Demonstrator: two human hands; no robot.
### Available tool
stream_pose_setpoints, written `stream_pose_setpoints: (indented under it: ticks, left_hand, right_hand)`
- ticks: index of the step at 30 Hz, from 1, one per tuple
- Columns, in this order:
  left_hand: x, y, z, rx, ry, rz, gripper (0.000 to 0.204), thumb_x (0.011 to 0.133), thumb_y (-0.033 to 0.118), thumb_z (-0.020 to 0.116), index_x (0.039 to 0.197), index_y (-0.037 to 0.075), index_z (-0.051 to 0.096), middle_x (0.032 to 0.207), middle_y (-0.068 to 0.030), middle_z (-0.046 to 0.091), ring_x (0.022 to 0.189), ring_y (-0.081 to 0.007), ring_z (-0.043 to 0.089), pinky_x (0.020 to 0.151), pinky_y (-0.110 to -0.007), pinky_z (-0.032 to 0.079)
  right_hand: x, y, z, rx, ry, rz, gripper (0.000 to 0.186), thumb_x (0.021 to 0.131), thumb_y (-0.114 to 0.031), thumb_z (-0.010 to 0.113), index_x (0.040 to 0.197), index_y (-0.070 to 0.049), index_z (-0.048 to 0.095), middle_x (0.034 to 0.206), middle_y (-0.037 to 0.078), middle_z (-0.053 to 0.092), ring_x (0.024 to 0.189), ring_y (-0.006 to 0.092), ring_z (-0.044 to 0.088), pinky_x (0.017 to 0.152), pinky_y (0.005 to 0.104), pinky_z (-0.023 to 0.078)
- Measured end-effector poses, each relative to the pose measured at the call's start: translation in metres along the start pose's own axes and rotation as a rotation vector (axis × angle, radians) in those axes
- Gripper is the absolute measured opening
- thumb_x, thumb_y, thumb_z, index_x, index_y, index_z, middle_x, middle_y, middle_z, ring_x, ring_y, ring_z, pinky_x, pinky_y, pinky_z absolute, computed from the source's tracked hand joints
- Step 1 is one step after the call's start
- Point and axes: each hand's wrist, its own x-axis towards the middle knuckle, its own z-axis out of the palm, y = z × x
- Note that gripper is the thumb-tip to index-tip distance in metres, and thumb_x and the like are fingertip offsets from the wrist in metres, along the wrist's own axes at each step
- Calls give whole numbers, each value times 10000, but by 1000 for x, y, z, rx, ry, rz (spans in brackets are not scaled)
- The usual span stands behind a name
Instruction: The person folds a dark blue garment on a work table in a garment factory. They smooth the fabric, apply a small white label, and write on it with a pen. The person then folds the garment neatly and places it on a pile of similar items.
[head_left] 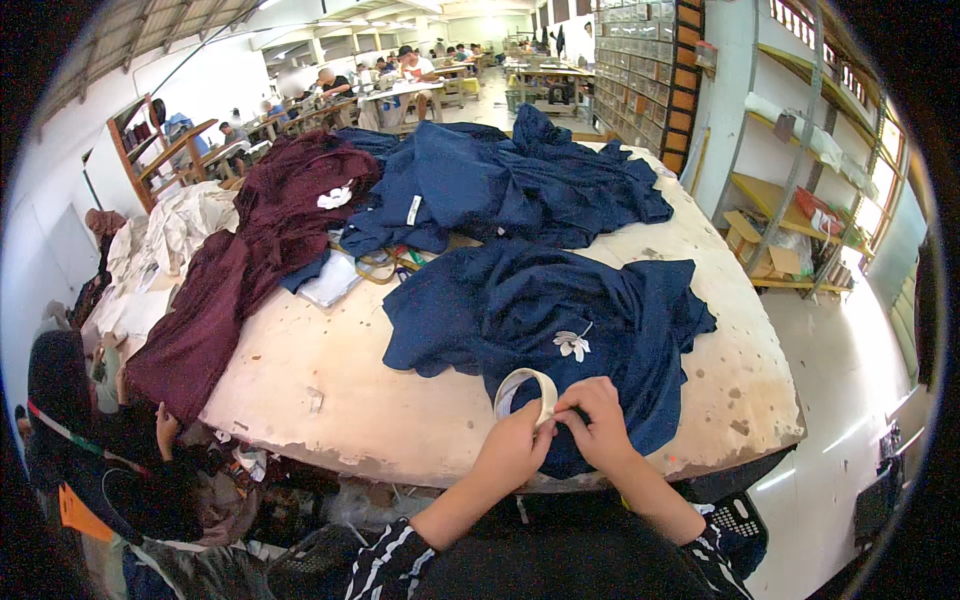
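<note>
A roll of pale tape (pixel 527 378) is gripped in my left hand (pixel 516 447), above the near edge of the table. The fingers of my right hand (pixel 597 420) are pinched together at the roll's right side, where the tape's end seems to be; the end itself is hidden by the fingertips. Just beyond both hands lies a crumpled dark blue garment (pixel 480 310), with a small bunch of white tags (pixel 572 345) on top of it.
The worn wooden table (pixel 330 400) also bears a heap of dark blue cloth (pixel 500 180), maroon cloth (pixel 215 310) and white papers (pixel 332 279). A person in black (pixel 75 420) handles the maroon cloth at left. Metal shelves (pixel 790 190) stand at right.
</note>
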Motion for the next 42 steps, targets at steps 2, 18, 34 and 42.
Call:
stream_pose_setpoints:
  ticks: [2, 18, 34, 42]
  left_hand:
    - [4, -2, 3, 30, 42, 85, 172, 808, 75, 519, 967, 10, 503, 747, -198, 590, 719, -390, 579, 627, -443, 456]
    - [15, -3, -37, 235, -225, -83, 250, 860, 244, 433, 806, 32, 552, 680, -203, 586, 647, -386, 571, 615, -496, 436]
    - [46, -139, -183, 511, 584, -338, 335, 918, 261, 370, 872, 24, 601, 826, -85, 590, 748, -174, 565, 625, -359, 436]
    - [89, -138, -142, 733, 698, -25, 278, 778, 148, 509, 1024, 52, 598, 1015, -129, 587, 1002, -286, 523, 874, -449, 362]
  right_hand:
    - [1, 1, 8, 165, 237, 109, 297, 609, -67, 702, 894, -90, 621, 925, 43, 606, 880, 226, 545, 825, 364, 379]
    - [8, -38, -39, -214, 70, -35, 71, 706, -130, 653, 751, -132, 597, 915, -6, 592, 1029, 258, 481, 1002, 534, 205]
    - [32, 52, -86, -282, 0, 164, 134, 743, -252, 665, 772, -122, 648, 1140, 77, 537, 1112, 306, 409, 945, 416, 308]
    - [41, 48, -48, -245, -398, 340, 244, 785, -372, 623, 802, -131, 663, 1160, 78, 512, 1136, 289, 362, 938, 408, 278]
